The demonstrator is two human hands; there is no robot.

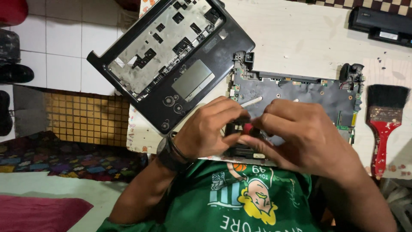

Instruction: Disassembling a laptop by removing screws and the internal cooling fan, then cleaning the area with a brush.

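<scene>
A laptop base with its dark circuit board [300, 92] exposed lies on the white table [300, 38] in front of me. My left hand [210, 129] and my right hand [300, 137] meet over the board's near left part, fingers curled together around a small black part [236, 148] there. A thin silver tool tip [251, 102] sticks out above my left fingers. What each hand grips is partly hidden by the fingers. A dark watch sits on my left wrist.
The removed black palmrest frame with touchpad [171, 60] hangs tilted over the table's left edge. A red-handled paintbrush [384, 124] lies at the right. A black battery pack [380, 25] sits at the far right. Tiled floor and patterned mats lie to the left.
</scene>
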